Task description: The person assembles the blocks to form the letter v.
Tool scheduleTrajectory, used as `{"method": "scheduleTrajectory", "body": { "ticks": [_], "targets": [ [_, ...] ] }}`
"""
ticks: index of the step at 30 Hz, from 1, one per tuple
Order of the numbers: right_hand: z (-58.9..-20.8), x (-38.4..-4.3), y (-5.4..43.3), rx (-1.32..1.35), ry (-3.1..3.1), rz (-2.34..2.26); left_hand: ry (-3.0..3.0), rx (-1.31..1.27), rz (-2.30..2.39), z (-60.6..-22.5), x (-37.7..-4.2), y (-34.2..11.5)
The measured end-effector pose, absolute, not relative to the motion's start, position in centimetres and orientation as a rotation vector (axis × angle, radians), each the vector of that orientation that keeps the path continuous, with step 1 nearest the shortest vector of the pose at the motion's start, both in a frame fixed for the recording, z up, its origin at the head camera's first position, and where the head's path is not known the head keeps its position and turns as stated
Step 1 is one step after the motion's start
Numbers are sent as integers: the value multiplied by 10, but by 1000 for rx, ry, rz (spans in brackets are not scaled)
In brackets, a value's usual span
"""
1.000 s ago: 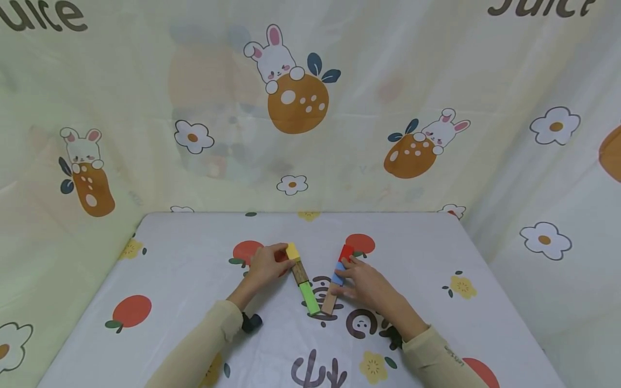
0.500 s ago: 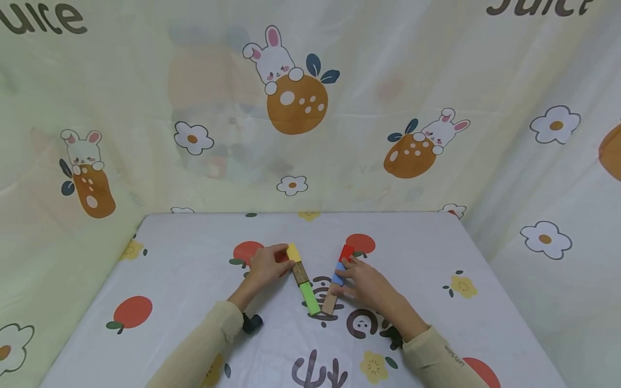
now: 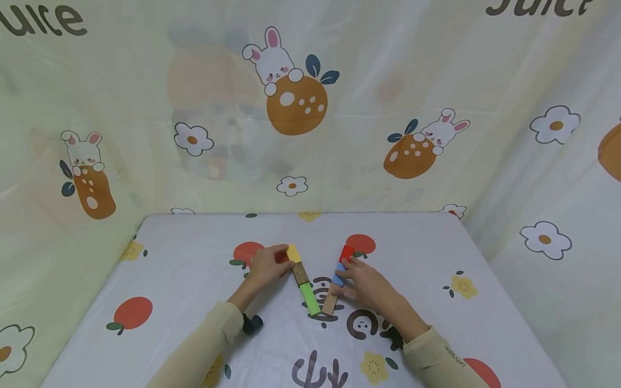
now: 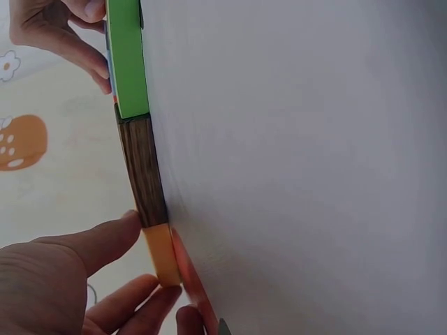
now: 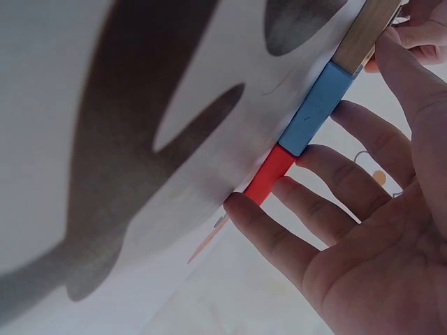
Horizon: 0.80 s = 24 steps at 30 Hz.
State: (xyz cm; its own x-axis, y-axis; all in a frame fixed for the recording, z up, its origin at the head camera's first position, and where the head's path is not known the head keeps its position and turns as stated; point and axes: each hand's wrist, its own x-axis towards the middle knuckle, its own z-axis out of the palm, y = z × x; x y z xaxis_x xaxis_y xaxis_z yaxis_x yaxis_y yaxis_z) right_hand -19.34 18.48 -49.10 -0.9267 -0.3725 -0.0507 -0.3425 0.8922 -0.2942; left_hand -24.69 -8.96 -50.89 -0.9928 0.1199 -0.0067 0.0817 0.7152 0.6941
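Observation:
Two slanting rows of blocks lie on the table, close together at their near ends. The left row has a yellow block (image 3: 293, 253), a dark wood-grain block (image 3: 300, 274) and a green block (image 3: 310, 299). My left hand (image 3: 264, 268) pinches the yellow block; its thumb reaches the wood-grain joint and its fingertips the far end. The right row has a red block (image 3: 346, 253), a blue block (image 5: 316, 108) and a tan wooden block (image 3: 329, 303). My right hand (image 3: 366, 280) lies along this row, fairly straight fingers touching the red and blue blocks, thumb by the tan one.
A white cloth printed with fruit and flowers covers the table (image 3: 194, 345). A patterned curtain (image 3: 339, 161) rises behind its far edge. A black wrist strap (image 3: 252, 324) shows under the left sleeve, and dark gear (image 3: 394, 338) by the right wrist.

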Motion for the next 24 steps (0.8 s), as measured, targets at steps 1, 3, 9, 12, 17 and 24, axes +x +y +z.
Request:
{"method": "scheduleTrajectory", "body": {
  "ticks": [1, 3, 9, 12, 17, 24],
  "targets": [
    [-491, -193, 185, -558, 2951, -429, 2857, 164, 1158, -509, -246, -90],
    [-491, -193, 184, -553, 2950, -428, 2850, 155, 1165, -508, -246, -90],
    [-490, -191, 184, -544, 2957, -414, 2851, 151, 1158, -510, -247, -90],
    [-490, -191, 183, -534, 2956, -413, 2852, 151, 1154, -510, -247, -90],
    [-488, -191, 182, -531, 2955, -420, 2853, 152, 1151, -511, -246, -90],
    [-489, -192, 183, -534, 2955, -430, 2854, 163, 1157, -511, -247, -90]
  ]
}}
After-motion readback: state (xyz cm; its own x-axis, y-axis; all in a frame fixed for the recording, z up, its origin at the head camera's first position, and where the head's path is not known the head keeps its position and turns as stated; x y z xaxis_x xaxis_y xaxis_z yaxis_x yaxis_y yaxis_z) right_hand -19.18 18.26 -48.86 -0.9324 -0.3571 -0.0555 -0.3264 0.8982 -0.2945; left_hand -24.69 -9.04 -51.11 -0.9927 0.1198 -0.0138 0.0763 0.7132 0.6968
